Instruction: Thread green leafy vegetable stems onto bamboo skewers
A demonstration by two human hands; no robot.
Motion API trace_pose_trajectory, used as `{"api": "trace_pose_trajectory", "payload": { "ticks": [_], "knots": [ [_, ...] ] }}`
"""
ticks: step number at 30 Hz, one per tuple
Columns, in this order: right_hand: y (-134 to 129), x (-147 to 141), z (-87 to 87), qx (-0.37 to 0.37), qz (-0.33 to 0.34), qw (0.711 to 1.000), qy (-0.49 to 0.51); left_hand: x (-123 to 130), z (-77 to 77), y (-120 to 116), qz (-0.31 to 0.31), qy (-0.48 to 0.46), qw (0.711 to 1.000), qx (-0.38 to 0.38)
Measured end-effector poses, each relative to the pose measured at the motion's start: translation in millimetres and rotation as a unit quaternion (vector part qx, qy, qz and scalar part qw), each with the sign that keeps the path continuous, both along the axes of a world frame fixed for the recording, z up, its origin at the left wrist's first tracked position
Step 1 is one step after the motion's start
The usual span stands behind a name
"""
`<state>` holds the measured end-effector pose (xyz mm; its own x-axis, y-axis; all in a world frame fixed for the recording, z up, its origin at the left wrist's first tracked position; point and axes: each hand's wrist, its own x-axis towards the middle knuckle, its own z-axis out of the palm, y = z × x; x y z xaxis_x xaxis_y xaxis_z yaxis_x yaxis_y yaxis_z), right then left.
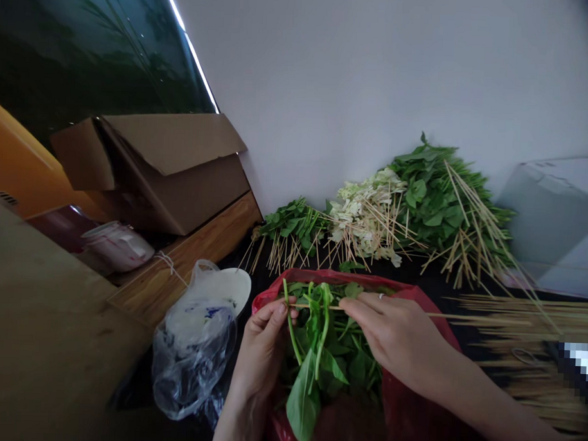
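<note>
While the left hand (265,332) pinches a green stem (292,339) between thumb and fingers, the hanging greens (304,394) sit on a skewer (445,315) between both hands, above the red bag (407,290). They should be light, limp at the leaf and crisp at the stem, easily bruised or split; the thick stem near the wood seems the best hold. The skewer looks thin and stiff, likely to snap if bent, and the right hand (396,327) has its fingers pressed together around it.

Far left, a cardboard box (189,191) has creased, matt flaps; nearer, a clear plastic bag (187,365) crumples, glossy, against a round white bowl (238,286). The red bag is thin and wrinkled. Beyond it lie smooth leaves (294,224), frilly pale leaves (366,210) and a bushy green heap (434,200). At right, straight loose skewers (527,312) spread flat.
</note>
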<state>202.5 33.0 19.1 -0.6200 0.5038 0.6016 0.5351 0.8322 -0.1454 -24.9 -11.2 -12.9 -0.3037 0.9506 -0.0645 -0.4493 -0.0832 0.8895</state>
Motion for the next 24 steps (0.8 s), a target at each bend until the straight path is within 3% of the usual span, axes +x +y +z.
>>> {"api": "trace_pose_trajectory", "payload": {
  "ticks": [7,17,24],
  "knots": [
    [-5.3,-2.9,-1.4,0.003,-0.018,1.0,-0.017,-3.4,-3.2,-0.2,0.027,0.087,0.996,0.003],
    [-4.1,-6.1,-1.2,0.007,-0.016,1.0,-0.021,-1.4,-1.4,1.8,-0.002,0.001,1.0,0.005],
    [-5.0,-11.1,-4.9,0.011,-0.004,1.0,-0.001,-5.2,-7.7,0.0,-0.005,0.002,1.0,-0.01]
  ]
}}
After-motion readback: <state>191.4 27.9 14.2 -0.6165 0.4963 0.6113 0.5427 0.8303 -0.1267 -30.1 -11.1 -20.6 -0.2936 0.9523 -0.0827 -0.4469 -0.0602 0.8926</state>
